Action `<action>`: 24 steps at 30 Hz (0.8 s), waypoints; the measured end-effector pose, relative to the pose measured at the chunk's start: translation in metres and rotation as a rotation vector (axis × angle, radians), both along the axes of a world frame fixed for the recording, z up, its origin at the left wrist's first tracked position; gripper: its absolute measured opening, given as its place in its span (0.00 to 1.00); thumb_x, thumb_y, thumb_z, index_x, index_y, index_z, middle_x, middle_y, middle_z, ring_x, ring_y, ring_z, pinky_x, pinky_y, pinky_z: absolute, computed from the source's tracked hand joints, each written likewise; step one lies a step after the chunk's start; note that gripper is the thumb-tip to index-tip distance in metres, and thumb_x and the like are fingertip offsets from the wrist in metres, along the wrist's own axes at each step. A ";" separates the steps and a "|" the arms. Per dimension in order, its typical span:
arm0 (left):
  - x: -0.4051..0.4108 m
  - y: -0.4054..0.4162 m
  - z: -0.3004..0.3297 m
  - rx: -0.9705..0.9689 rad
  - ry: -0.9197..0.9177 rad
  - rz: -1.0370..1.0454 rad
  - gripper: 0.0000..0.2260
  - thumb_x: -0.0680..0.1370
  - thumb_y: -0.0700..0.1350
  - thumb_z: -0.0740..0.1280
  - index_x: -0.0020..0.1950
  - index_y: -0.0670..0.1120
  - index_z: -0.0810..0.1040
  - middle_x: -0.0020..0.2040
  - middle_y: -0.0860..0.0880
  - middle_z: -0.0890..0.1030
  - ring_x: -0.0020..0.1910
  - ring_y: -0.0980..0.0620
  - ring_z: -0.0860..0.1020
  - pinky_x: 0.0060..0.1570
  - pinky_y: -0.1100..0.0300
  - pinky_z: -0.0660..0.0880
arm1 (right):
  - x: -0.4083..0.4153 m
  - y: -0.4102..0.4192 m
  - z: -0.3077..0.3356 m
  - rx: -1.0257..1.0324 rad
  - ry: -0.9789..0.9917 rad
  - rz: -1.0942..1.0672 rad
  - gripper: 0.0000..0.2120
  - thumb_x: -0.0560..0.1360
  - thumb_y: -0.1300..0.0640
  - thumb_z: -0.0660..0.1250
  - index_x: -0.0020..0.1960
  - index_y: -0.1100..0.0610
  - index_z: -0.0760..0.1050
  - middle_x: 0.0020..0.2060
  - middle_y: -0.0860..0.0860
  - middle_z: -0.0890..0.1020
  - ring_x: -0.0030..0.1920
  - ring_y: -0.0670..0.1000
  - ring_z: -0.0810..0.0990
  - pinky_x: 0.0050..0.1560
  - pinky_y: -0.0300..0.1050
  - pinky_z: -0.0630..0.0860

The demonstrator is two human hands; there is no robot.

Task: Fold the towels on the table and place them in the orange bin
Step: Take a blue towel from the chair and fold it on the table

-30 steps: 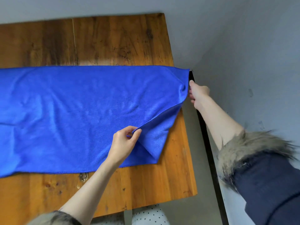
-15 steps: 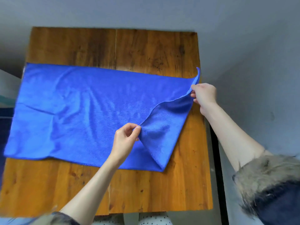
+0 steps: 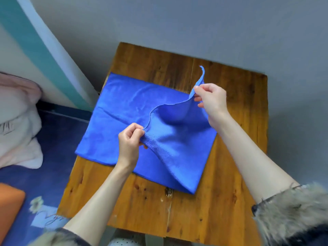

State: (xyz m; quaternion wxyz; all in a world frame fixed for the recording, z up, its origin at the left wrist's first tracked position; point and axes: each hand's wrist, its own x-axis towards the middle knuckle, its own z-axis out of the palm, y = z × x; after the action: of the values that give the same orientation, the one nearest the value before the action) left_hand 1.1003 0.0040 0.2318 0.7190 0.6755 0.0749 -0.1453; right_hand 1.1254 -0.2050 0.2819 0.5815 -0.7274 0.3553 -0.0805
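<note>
One blue towel (image 3: 124, 103) is spread on the wooden desk (image 3: 230, 174), its left part lying flat and its left edge reaching the desk's left side. The towel's right part is lifted off the desk and doubled over toward the left, so that a fold runs down to a corner near the desk's front. The lifted edge is pinched at two places. The near end of that edge is grasped by the left hand (image 3: 128, 141), thumb and curled fingers closed on the cloth above the towel's middle. The far corner is pinched by the right hand (image 3: 211, 100), held higher, with a narrow tip of cloth standing up past the fingers. Between the two hands the edge sags in a curve. Fur-trimmed dark sleeves are seen at both forearms. An orange bin (image 3: 8, 206) is partly seen at the lower left, on a dark blue patterned floor covering, well apart from the desk. Pale pink bedding (image 3: 16, 121) is seen at the left edge.
</note>
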 end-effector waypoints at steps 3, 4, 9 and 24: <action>0.019 0.039 0.010 -0.005 -0.065 0.067 0.05 0.64 0.41 0.60 0.29 0.43 0.66 0.22 0.54 0.65 0.23 0.56 0.63 0.22 0.66 0.65 | 0.033 0.040 0.007 0.011 -0.017 0.053 0.06 0.75 0.58 0.66 0.39 0.53 0.75 0.34 0.47 0.79 0.30 0.41 0.76 0.30 0.33 0.71; 0.024 0.053 0.013 -0.001 -0.084 0.095 0.05 0.66 0.40 0.58 0.30 0.43 0.65 0.22 0.56 0.64 0.23 0.58 0.62 0.22 0.67 0.64 | 0.044 0.054 0.009 0.019 -0.020 0.068 0.06 0.75 0.58 0.66 0.39 0.53 0.75 0.34 0.47 0.79 0.30 0.42 0.76 0.30 0.34 0.71; 0.041 0.118 0.006 0.081 -0.093 0.259 0.06 0.67 0.40 0.57 0.30 0.43 0.63 0.23 0.57 0.62 0.25 0.59 0.59 0.24 0.68 0.58 | 0.090 0.113 0.006 0.069 -0.012 0.145 0.04 0.74 0.58 0.66 0.41 0.54 0.76 0.35 0.48 0.79 0.31 0.44 0.76 0.29 0.34 0.69; 0.034 0.133 -0.069 1.155 -0.287 -0.188 0.17 0.72 0.41 0.65 0.61 0.41 0.74 0.64 0.38 0.70 0.63 0.37 0.68 0.56 0.43 0.70 | 0.066 0.084 -0.127 -0.753 0.562 0.533 0.23 0.80 0.52 0.57 0.73 0.58 0.61 0.71 0.56 0.65 0.71 0.58 0.61 0.66 0.60 0.63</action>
State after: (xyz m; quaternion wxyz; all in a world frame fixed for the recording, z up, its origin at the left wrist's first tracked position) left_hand 1.1347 0.1368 0.1630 0.2229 0.9734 -0.0161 -0.0512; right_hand 1.1914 -0.1210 0.1551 0.1634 -0.9440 0.2468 0.1461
